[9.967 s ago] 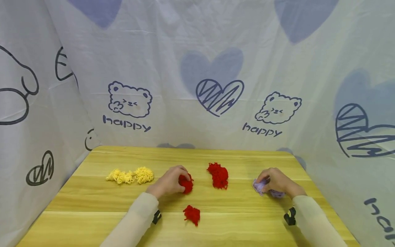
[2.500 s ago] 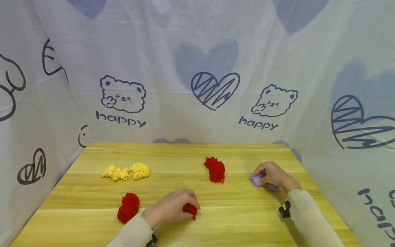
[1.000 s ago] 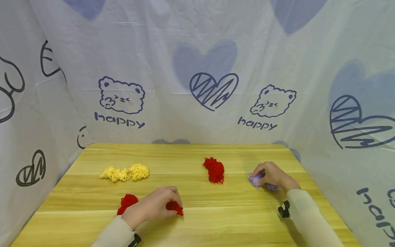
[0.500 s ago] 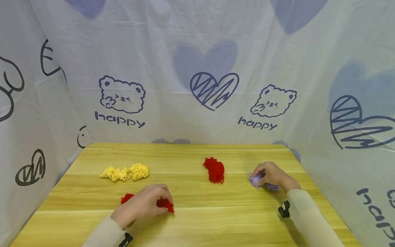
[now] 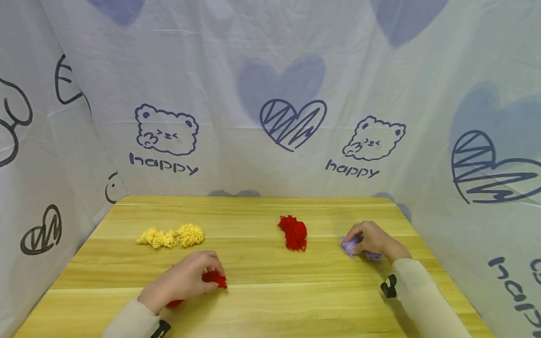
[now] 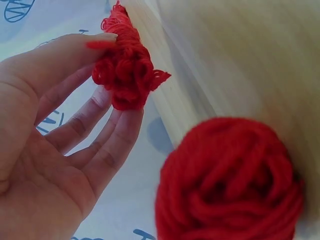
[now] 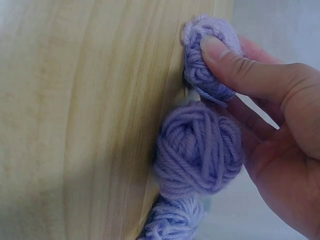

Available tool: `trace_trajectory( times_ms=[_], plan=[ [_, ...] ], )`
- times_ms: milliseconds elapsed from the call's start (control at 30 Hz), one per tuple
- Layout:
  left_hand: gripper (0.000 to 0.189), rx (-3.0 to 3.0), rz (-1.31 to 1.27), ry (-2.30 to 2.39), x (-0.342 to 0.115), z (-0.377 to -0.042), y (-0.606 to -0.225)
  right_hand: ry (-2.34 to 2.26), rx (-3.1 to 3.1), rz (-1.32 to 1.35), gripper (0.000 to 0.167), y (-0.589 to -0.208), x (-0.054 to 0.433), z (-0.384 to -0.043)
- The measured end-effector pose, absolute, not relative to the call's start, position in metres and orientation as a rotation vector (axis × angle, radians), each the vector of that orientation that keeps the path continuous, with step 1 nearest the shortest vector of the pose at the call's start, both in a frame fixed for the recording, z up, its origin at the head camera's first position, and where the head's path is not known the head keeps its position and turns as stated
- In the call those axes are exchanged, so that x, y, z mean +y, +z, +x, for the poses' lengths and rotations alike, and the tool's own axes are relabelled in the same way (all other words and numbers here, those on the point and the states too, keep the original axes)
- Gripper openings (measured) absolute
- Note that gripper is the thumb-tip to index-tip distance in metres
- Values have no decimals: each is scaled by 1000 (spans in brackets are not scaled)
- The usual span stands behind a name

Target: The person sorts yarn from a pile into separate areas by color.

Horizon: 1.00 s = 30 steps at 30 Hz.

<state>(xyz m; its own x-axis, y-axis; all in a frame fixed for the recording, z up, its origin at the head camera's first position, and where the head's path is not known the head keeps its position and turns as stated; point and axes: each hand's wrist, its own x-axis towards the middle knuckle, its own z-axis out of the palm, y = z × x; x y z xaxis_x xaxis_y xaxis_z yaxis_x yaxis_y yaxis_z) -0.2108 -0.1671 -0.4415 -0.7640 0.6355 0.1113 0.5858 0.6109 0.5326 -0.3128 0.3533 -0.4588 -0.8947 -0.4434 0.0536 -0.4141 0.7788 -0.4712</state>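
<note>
My left hand (image 5: pixel 186 277) pinches a small looped bundle of red yarn (image 6: pixel 127 70) between thumb and fingertips, at the left front of the table. A larger wound ball of red yarn (image 6: pixel 227 185) sits right beside it, mostly hidden under the hand in the head view. At the right, my right hand (image 5: pixel 374 237) grips a ball of purple yarn (image 7: pixel 210 60), thumb laid over its top. Two more purple yarn pieces line up behind it: a wound ball (image 7: pixel 197 150) and a paler bundle (image 7: pixel 172 220).
Yellow yarn bundles (image 5: pixel 171 236) lie in a row at the back left of the wooden table (image 5: pixel 270 310). A red yarn clump (image 5: pixel 293 233) rests right of the middle. A printed white curtain (image 5: pixel 228 155) hangs behind and at both sides.
The left hand has set the larger red ball down at the left front, picked up the small red bundle and carried it left towards that ball. The right hand stays on the purple yarn.
</note>
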Motion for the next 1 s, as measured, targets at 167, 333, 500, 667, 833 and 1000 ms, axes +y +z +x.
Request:
trace_trajectory(
  times_ms=[167,333,500,667,833,1000],
  plan=[
    [19,2749,1060,881,-175,-211,-441,-746,2902,-725,25,-459,354,-314],
    [17,2746,1012,860,-181,-212,-439,-742,2903,-705,26,-459,354,-313],
    [16,2742,964,840,-186,-213,-440,-737,2908,-705,26,-459,355,-313],
    [17,2725,960,850,-189,-213,-441,-736,2907,-684,26,-459,354,-312],
    [18,2697,957,863,-190,-214,-442,-751,2898,-681,25,-457,352,-310],
    [18,2675,961,871,-188,-214,-443,-749,2902,-689,25,-456,352,-309]
  ],
)
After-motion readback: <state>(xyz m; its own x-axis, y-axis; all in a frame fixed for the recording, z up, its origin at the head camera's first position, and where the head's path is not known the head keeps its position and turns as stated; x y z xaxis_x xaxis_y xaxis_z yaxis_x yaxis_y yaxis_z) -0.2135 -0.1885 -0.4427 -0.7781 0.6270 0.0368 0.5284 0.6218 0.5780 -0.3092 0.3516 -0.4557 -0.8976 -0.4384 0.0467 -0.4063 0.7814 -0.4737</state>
